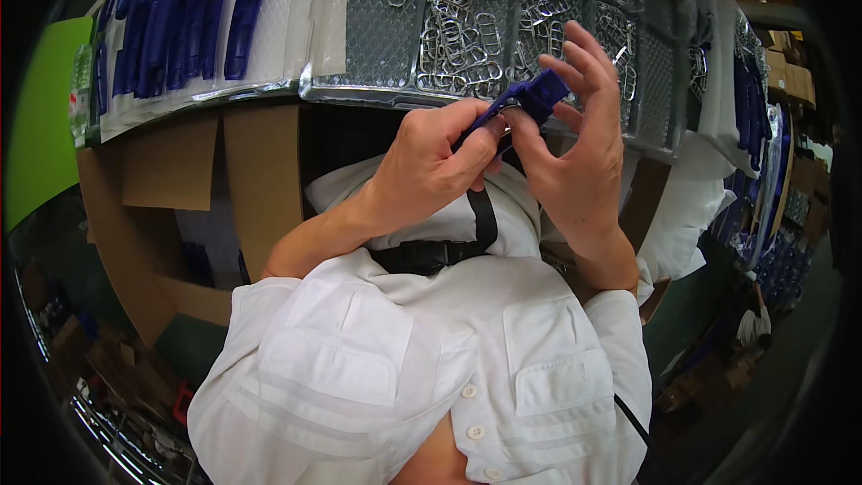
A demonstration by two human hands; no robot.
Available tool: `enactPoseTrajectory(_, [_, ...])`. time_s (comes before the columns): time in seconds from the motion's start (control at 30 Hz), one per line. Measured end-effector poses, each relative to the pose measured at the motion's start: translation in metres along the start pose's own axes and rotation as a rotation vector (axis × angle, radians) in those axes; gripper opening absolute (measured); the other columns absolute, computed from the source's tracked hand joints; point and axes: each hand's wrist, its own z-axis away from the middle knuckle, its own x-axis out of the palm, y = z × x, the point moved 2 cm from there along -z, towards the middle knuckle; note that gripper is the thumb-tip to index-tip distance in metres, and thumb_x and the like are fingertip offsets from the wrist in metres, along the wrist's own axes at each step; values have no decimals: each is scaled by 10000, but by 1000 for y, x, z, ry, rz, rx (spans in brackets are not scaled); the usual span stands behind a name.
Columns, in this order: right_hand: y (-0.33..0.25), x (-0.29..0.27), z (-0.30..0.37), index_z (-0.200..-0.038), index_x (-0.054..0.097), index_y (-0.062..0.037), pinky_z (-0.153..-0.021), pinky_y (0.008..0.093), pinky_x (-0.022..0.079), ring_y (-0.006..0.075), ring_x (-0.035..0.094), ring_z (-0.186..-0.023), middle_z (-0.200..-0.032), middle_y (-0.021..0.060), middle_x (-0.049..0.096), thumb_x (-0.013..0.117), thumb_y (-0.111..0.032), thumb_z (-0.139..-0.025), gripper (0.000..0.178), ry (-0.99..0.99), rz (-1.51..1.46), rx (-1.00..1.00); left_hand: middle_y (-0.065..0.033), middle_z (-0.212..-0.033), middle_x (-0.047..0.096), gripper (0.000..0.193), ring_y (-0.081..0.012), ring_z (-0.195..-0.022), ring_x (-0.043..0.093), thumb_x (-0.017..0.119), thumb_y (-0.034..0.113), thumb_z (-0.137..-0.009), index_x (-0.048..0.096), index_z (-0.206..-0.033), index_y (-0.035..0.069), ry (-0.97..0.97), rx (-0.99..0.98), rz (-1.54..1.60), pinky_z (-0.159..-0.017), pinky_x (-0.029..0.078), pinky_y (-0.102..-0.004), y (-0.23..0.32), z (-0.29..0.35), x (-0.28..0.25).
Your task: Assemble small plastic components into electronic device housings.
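In front of my chest, close to the near edge of the tray, I hold a dark blue plastic piece (544, 93) tilted up to the right. My left hand (422, 153) is closed round its lower end, fingers and thumb pinching it. The thumb of my right hand (582, 166) presses against its middle, with a finger behind it and the other fingers stretched upward. Beside that thumb is a small shiny metal bit, mostly hidden. Just beyond, silver wire buckles (462, 49) lie heaped in the clear compartmented tray (359, 92).
Several long blue plastic pieces (246, 22) lie on white sheeting at the far left. An open cardboard box (262, 162) stands below the table edge. At right are white bags (678, 216) and stacked blue parts (750, 117). A person (754, 325) appears small at far right.
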Motion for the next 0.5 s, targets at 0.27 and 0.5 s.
enactPoseTrajectory(0.27, [32, 9, 3, -1069, 666, 30, -783, 316, 625, 152, 719, -853, -968, 102, 707, 708, -20, -913, 170, -359, -481, 313, -55, -719, 698, 162, -87, -595, 653, 595, 101, -1023, 693, -1008, -27, 34, 61, -100, -550, 560, -253, 8, -5, 0])
enactPoseTrajectory(0.5, [45, 19, -6, -1059, 666, 22, -771, 281, 586, 138, 701, -882, -1004, 81, 714, 696, 8, -922, 141, -420, -471, 255, -62, -687, 676, 170, -114, -567, 636, 656, 143, -1006, 692, -999, -23, 82, 46, -200, -523, 503, -274, 3, -12, -10])
